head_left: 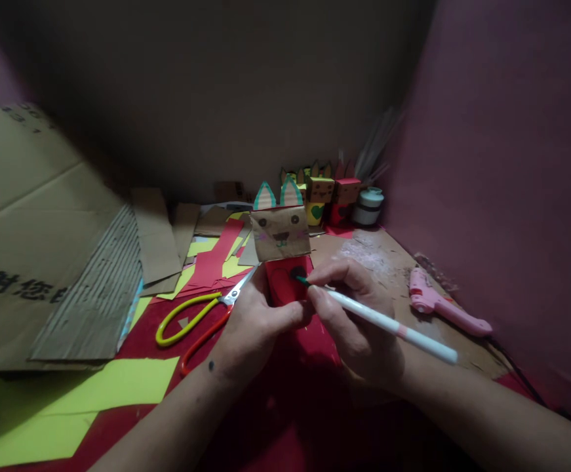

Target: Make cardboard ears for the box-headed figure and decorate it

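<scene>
My left hand [260, 321] is closed around the red body of a cardboard animal figure [281, 233], holding it upright. The figure has a square brown head with a drawn face and two pointed ears edged in teal. In my right hand [358, 314] is a white marker pen [388, 321], gripped near its green tip. That tip meets the red front, where a dark patch fills part of a drawn heart outline. Just left of my left hand lie scissors [222, 299] with one yellow and one red handle, blades partly hidden behind the hand.
Several finished-looking animal figures [320, 190] stand at the back beside a pale jar [368, 206]. To the right lies a pink glue gun [442, 305] with its cord. A large cardboard box [29, 242], red paper strips [219, 255] and yellow sheets [118, 387] occupy the left.
</scene>
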Action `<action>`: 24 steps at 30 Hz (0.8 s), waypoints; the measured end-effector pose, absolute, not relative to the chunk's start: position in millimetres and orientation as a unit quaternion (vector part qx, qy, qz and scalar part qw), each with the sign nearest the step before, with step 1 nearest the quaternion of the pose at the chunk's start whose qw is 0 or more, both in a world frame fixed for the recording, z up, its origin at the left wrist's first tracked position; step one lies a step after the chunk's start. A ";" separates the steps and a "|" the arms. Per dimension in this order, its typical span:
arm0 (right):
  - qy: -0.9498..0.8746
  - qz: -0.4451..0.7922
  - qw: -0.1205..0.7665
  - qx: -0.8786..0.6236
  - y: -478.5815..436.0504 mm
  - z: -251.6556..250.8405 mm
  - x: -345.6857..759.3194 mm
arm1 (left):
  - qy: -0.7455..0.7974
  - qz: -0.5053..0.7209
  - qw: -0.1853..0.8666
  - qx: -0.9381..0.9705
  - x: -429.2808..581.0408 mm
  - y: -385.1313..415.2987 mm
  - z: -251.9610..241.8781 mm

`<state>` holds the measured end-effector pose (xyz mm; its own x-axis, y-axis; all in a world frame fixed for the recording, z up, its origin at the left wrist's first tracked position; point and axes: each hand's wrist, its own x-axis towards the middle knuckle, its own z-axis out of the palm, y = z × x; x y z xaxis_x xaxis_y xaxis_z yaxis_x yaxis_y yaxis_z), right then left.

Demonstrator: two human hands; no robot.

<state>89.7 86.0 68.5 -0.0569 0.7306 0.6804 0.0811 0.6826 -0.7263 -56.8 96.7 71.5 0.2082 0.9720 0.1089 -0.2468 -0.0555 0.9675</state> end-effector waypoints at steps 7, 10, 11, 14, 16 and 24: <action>-0.655 0.266 0.632 -0.319 85.8 64.4 90.8 | 0.362 0.508 0.605 0.494 -54.6 93.6 69.1; -0.659 0.269 0.631 -0.311 85.6 62.7 92.4 | 0.359 0.514 0.602 0.494 -54.4 92.7 69.5; -0.664 0.268 0.628 -0.305 85.7 62.2 92.9 | 0.358 0.516 0.599 0.497 -54.7 93.2 69.5; -0.672 0.265 0.626 -0.295 87.0 60.7 94.1 | 0.358 0.513 0.597 0.503 -55.7 96.1 68.5; -0.664 0.264 0.630 -0.305 88.3 59.8 94.6 | 0.356 0.512 0.602 0.499 -55.9 97.5 67.9; -0.680 0.264 0.620 -0.288 86.7 63.4 94.4 | 0.360 0.519 0.596 0.495 -55.6 95.7 68.1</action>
